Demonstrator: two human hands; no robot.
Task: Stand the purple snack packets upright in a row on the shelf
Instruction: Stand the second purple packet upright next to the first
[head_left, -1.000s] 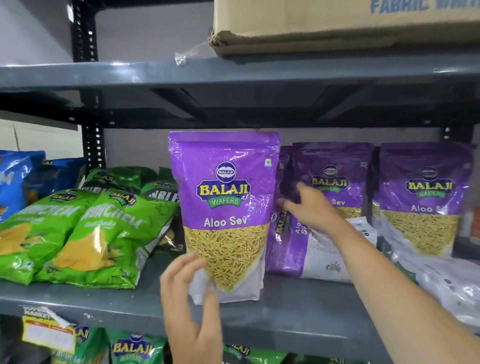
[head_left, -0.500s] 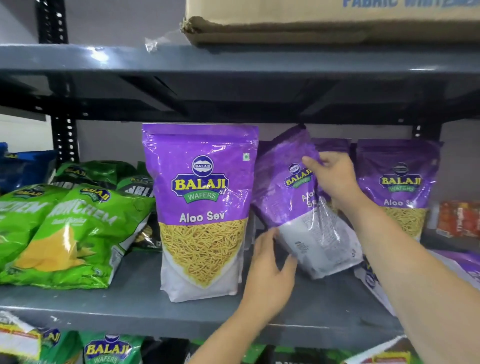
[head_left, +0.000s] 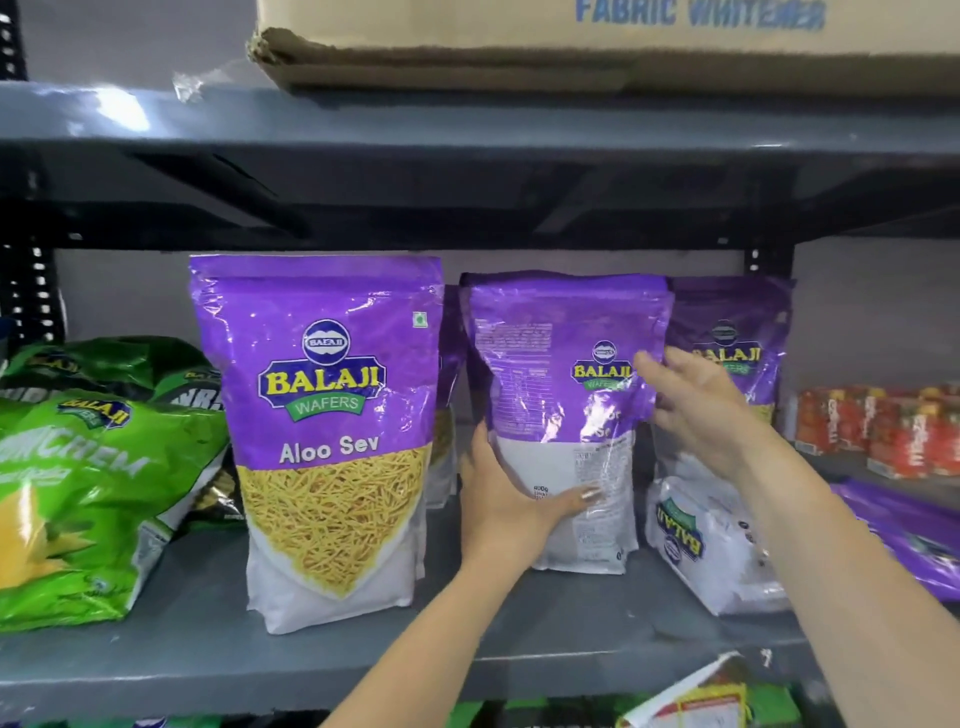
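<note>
On the shelf (head_left: 197, 654) we see one upright packet (head_left: 332, 441), a second packet (head_left: 561, 415) to its right, a third (head_left: 737, 332) behind that, and chip bags (head_left: 78, 499) lying at far left.

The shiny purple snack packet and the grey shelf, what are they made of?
The shiny purple snack packet looks like thin glossy plastic film: it crinkles and throws white glints. The grey shelf looks like painted metal, smooth and flat with a thin folded edge, though I can't be sure.
</note>
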